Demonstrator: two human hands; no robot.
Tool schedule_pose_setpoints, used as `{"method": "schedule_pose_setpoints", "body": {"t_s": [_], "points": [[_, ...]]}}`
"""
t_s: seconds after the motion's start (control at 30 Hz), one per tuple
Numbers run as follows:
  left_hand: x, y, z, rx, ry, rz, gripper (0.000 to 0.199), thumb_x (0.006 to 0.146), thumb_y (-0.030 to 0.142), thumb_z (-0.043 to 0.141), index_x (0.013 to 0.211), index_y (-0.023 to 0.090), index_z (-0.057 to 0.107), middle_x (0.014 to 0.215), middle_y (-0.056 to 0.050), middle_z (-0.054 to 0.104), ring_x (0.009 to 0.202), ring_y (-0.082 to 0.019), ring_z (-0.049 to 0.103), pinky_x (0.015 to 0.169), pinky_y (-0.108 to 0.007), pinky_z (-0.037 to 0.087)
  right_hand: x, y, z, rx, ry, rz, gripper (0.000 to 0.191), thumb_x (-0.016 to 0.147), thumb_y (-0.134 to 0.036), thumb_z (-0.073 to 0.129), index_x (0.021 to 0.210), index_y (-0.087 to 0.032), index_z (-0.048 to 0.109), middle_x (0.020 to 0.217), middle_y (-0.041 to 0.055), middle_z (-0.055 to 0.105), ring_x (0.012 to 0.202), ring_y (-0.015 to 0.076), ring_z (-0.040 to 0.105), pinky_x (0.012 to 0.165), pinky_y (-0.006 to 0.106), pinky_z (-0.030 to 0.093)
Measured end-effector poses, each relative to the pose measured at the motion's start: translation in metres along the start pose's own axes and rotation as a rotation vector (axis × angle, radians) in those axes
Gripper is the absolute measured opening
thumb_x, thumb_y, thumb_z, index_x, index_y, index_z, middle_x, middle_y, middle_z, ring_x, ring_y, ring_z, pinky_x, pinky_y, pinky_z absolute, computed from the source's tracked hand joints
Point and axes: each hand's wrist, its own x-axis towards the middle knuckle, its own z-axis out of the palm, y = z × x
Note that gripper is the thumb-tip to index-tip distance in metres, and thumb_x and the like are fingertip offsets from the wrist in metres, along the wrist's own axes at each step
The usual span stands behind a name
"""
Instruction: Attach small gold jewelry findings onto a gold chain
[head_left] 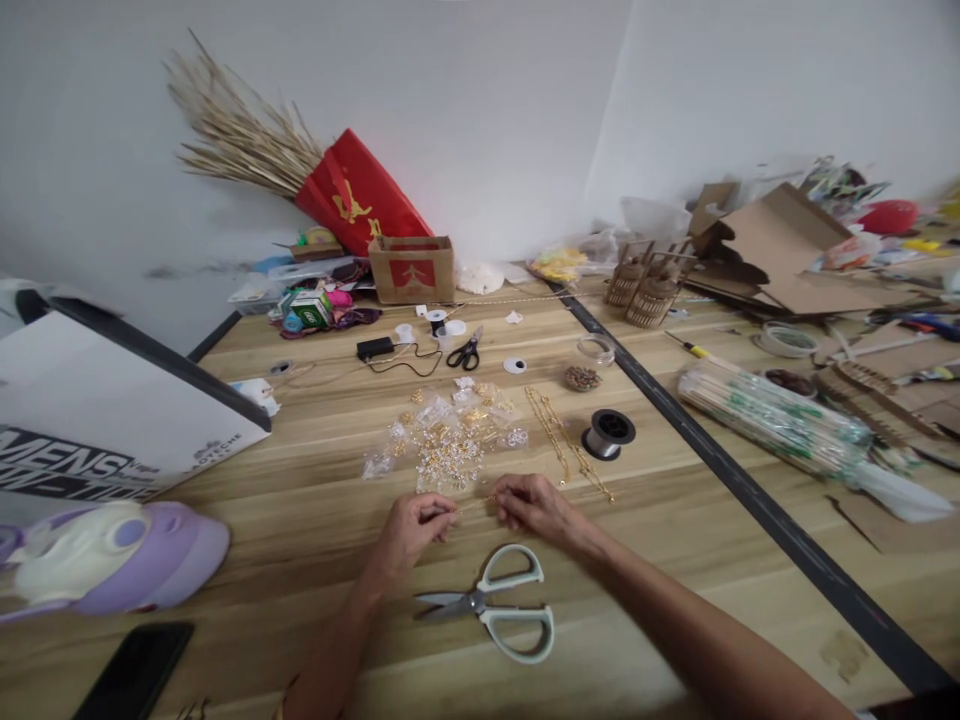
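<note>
A thin gold strand (474,504) stretches between my two hands, just above the wooden table. My left hand (421,525) pinches its left end between thumb and fingertips. At the other end, the fingers of my right hand (531,503) are closed on the strand. Beyond my hands lies a pile of clear and gold beads (450,450) with small plastic bags. Gold bead chains (559,435) lie to the right of the pile, beside a spool of clear line (608,434). Scissors with pale handles (474,603) rest on the table nearer to me, their blades slightly apart.
Black scissors (466,352) and a jar of beads (583,377) stand farther back. At left are a white box (112,400), a purple cap (150,555) and a phone (135,672). Wrapped sticks (776,420) lie right of a black strip (712,470).
</note>
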Motion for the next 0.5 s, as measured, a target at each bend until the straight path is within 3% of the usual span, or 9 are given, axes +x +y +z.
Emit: {"method": "schedule_pose_setpoints", "body": {"t_s": [0.13,0.27,0.5], "points": [[0.0,-0.001,-0.003,-0.025,-0.002,-0.012,0.019,0.056,0.028,0.076,0.065,0.013,0.067,0.056,-0.004,0.069,0.043,-0.012,0.055,0.047,-0.023,0.043,0.001,0.0,-0.002,-0.148,0.06,-0.015,0.026,0.088,-0.032,0.047,0.084,-0.011,0.061,0.057,-0.0029,0.051,0.046,0.0055,0.037,0.044,0.017,0.028],[0.002,-0.008,-0.007,0.032,-0.008,0.025,0.015,0.061,0.027,0.072,0.067,0.014,0.069,0.057,-0.004,0.068,0.046,-0.013,0.055,0.048,-0.023,0.043,0.001,-0.002,-0.004,-0.241,0.065,-0.03,0.026,0.088,-0.03,0.046,0.083,-0.011,0.062,0.056,-0.0036,0.047,0.049,0.007,0.037,0.046,0.018,0.026],[0.001,-0.018,-0.01,0.515,0.01,0.154,0.014,0.073,0.023,0.057,0.072,0.016,0.069,0.064,-0.002,0.068,0.059,-0.015,0.058,0.057,-0.023,0.041,0.0,-0.005,-0.005,-0.401,0.058,-0.058,0.024,0.088,-0.028,0.044,0.082,-0.013,0.061,0.059,-0.003,0.048,0.054,0.0087,0.039,0.05,0.019,0.028]]}}
